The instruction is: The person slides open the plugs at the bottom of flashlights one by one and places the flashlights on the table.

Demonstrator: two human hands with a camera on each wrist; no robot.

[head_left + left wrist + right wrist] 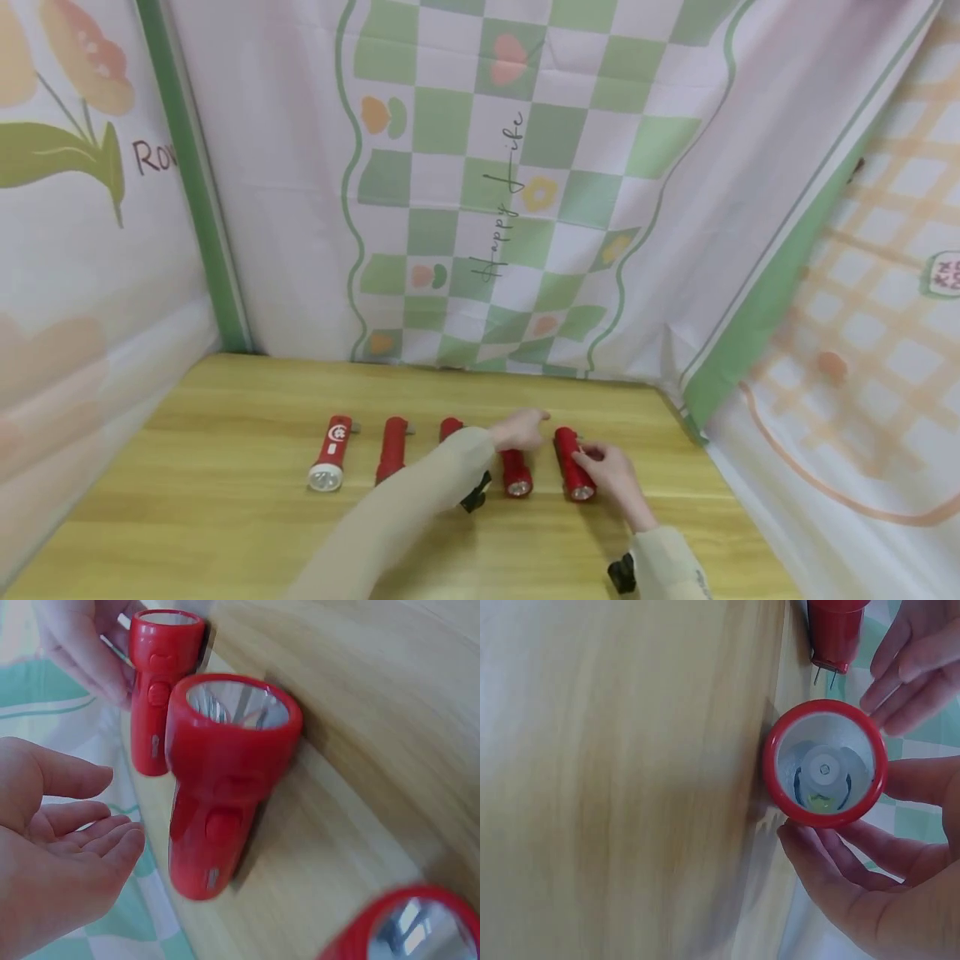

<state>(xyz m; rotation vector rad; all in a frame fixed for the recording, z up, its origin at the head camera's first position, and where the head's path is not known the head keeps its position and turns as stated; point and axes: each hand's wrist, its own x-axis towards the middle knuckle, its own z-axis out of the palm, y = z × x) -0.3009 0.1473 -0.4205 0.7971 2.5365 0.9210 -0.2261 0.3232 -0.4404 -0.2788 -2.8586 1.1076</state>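
My right hand (611, 473) is at the rightmost red flashlight (769, 766), thumb on one side and fingers curled round the other. In the right wrist view its lens faces the camera. My left hand (64, 847) is beside another red flashlight (206, 825), fingers loosely bent and nothing in them. In the head view this left hand is over the tail end of that flashlight (516, 473), whose lens end shows below. The right wrist view has a red flashlight (836, 634) with two metal prongs at its end.
Further left lie a red flashlight (452, 427) partly covered by my left sleeve (420, 492), a plain red one (393, 446) and a red one with a white head (333, 450). The wooden table (187, 500) meets a checked cloth curtain (487, 317) at the back.
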